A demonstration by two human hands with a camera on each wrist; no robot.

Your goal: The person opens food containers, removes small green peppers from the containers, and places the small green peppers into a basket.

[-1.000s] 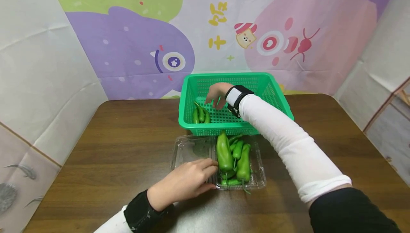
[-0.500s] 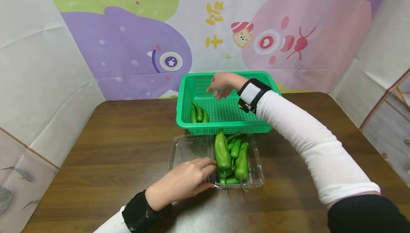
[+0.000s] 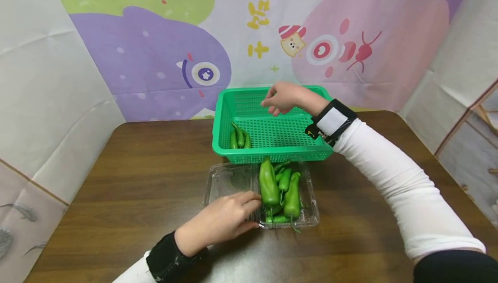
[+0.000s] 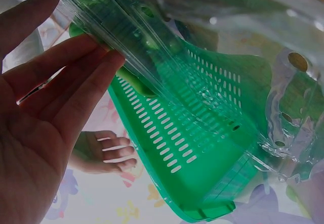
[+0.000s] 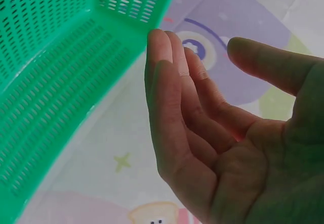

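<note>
My left hand (image 3: 223, 218) holds the middle fold of a clear plastic clamshell container (image 3: 311, 220), thumb at its near edge and fingertips beside the peppers. The same container (image 4: 152, 67) fills the upper part of the left wrist view. In its right half lie several green peppers (image 3: 269, 183) of different sizes. Behind it stands a green plastic basket (image 3: 280, 155), where several slim green chili peppers (image 3: 241, 138) lie together in the left corner. My right hand (image 3: 285, 98) hovers over the basket's back side. The right wrist view shows that hand (image 5: 202, 118) with loosely bent fingers and nothing in it.
Everything stands on a brown wooden table (image 3: 136, 179). A cartoon-printed cloth (image 3: 163, 58) hangs right behind the basket. Pale panels rise at both sides. The container's transparent lid half (image 3: 229, 181) lies flat on the left.
My right hand has risen from inside the basket and drawn back to the right and away. The left hand stays on the container, and the peppers lie as before.
</note>
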